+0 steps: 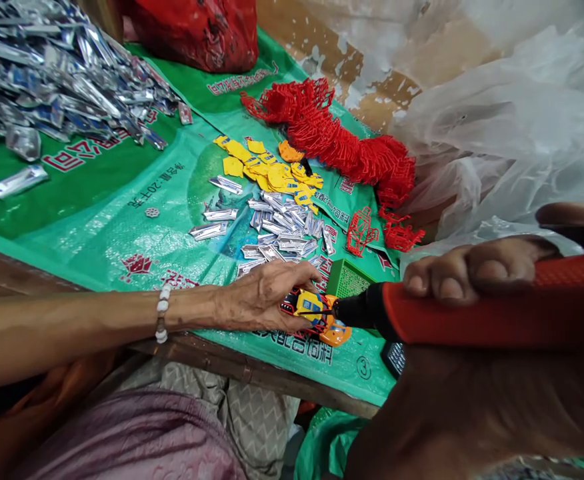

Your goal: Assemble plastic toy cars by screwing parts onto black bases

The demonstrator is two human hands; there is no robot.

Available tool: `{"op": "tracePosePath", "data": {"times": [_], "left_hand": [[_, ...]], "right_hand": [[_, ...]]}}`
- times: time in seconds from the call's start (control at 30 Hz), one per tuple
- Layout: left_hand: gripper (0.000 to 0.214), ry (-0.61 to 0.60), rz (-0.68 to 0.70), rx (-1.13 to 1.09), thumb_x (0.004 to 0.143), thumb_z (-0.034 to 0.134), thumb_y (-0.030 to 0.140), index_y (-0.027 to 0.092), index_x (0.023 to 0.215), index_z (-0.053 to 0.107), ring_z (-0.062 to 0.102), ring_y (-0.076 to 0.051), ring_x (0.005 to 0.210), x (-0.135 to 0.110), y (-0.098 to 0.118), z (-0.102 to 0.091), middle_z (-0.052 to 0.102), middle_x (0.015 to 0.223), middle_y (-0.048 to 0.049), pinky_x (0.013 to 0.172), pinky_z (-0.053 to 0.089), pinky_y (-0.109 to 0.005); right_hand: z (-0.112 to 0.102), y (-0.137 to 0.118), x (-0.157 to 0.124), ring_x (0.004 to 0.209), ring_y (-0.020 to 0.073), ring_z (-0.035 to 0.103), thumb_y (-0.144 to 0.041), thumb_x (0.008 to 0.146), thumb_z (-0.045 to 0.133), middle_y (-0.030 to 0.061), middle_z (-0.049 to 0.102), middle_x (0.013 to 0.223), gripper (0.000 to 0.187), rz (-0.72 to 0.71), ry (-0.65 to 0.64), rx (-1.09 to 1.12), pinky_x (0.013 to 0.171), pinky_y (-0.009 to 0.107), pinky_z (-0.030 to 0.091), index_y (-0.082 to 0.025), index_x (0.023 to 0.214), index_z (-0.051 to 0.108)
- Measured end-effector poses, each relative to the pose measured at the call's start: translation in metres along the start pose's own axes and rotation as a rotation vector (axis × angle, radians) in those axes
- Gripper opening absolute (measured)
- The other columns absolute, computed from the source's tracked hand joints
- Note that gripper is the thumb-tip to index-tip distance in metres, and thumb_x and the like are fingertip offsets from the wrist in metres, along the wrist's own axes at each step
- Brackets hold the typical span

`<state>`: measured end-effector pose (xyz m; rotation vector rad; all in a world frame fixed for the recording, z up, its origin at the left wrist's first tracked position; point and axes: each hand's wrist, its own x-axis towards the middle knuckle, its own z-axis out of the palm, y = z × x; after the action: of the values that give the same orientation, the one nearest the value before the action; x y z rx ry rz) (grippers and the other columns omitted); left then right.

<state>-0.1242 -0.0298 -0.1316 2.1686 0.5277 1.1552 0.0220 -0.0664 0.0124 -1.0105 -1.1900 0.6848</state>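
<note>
My left hand (257, 297), with a beaded bracelet at its wrist, is closed around a small toy car (339, 332) with yellow, orange, red and black parts. It holds the car low over the green sheet near the table's front edge. In my right hand (452, 400) is a red and black electric screwdriver (472, 310), lying almost level. Its thin bit reaches over the car's yellow top piece; whether it sits in a screw is too small to tell. Behind the car lie silver plastic parts (287, 223) and yellow plastic pieces (272, 173).
Red plastic frames (342, 147) form a long row at the back. A green basket (355, 280) stands behind the screwdriver tip, and a black gridded object (393, 358) sits nearby. Silver parts (62, 73) are heaped at left beside a red bag (197, 30). Clear plastic (517, 127) hangs at right.
</note>
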Motion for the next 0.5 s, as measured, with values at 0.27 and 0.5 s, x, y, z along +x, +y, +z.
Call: {"op": "tracePosePath", "data": {"times": [0.27, 0.5], "left_hand": [[0.043, -0.060, -0.051, -0.049, 0.085, 0.075, 0.038, 0.014, 0.116, 0.056, 0.066, -0.019, 0.089, 0.002, 0.003, -0.004, 0.070, 0.101, -0.0073, 0.080, 0.052, -0.029], [0.043, -0.062, -0.041, -0.030, 0.086, 0.076, 0.038, 0.015, 0.116, 0.057, 0.065, -0.020, 0.089, 0.002, 0.001, -0.002, 0.069, 0.101, -0.0072, 0.080, 0.051, -0.030]], "right_hand": [[-0.001, 0.000, -0.003, 0.054, 0.0129, 0.051, -0.024, 0.095, 0.051, 0.0000, 0.050, 0.066, 0.030, -0.004, -0.020, 0.001, 0.051, 0.035, 0.046, -0.027, 0.069, 0.063], [0.010, -0.004, -0.002, 0.050, 0.0133, 0.048, -0.025, 0.093, 0.052, -0.0025, 0.046, 0.060, 0.027, -0.020, -0.197, -0.091, 0.047, 0.033, 0.046, -0.030, 0.067, 0.057]]}}
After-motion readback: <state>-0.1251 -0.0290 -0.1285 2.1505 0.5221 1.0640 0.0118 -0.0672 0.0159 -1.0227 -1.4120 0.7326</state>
